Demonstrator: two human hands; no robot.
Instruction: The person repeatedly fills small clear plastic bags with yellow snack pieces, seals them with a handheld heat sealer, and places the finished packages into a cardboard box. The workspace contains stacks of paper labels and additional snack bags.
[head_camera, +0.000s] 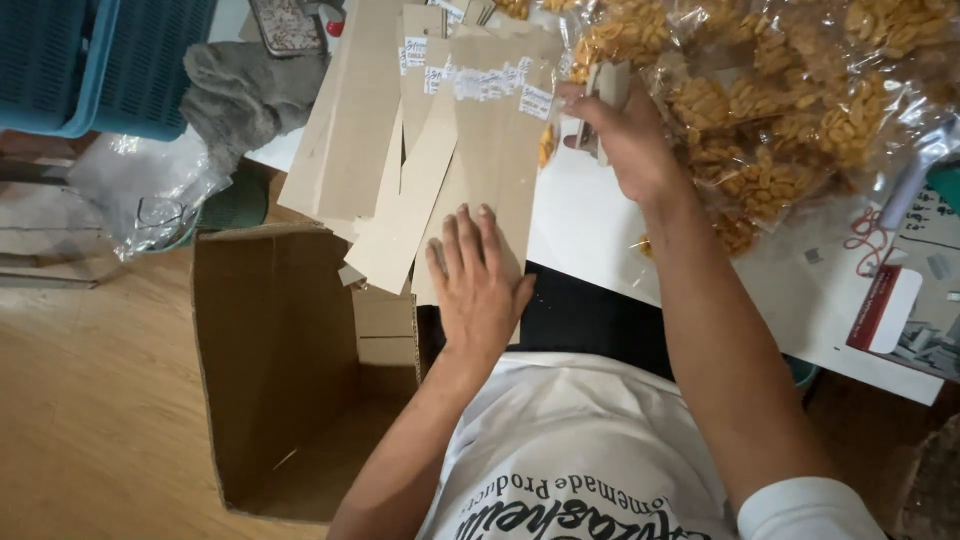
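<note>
My left hand (476, 285) lies flat, fingers apart, on the near end of a long brown cardboard strip (495, 150) that hangs over the white table's edge. More cardboard strips (352, 115) with white stickers fan out beside it. My right hand (622, 130) is raised farther back and grips a small folded cardboard piece (610, 85). Just right of that hand lie clear plastic bags of yellow snack pieces (780, 110).
An open brown cardboard box (275, 370) stands on the wooden floor at lower left. A blue plastic basket (100, 60), a grey cloth (245, 90) and a crumpled clear bag (140, 185) sit at upper left. Red rubber bands (866, 240) and a printed leaflet (900, 310) rest on the white table (590, 225) at right.
</note>
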